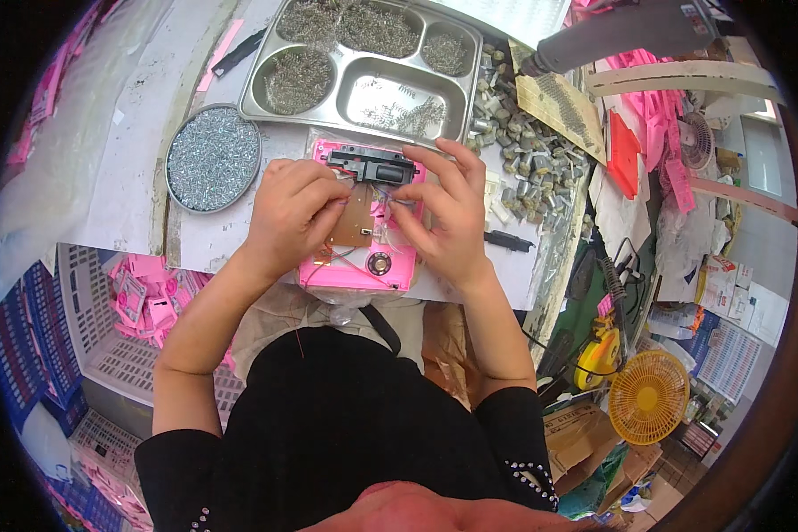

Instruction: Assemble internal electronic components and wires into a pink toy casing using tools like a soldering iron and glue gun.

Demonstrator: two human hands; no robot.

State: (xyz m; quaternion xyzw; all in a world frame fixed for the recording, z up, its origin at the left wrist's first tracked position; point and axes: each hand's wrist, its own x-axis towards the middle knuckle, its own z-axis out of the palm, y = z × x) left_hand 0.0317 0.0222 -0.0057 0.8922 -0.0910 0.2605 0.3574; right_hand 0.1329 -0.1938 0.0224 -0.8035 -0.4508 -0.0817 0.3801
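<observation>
Over the pink casing (399, 268), left hand (297, 202) and right hand (450, 211) — fingers' grip I can't tell; fitting the black mechanism (374, 167) seems underway, next wanting alignment.

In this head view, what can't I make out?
Head view:
Whether the bare left hand pinches anything: hidden by the hand itself.
Flat brown board: partly covered by that hand.
Silver compartmented metal tray: far rim cut off by upper edge.
Tiny silvery pieces: individual shapes too small.

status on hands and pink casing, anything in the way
Left hand, right hand at pink casing, grip unclear. Brown board in casing, black module across far end. Nothing visibly blocking.
</observation>
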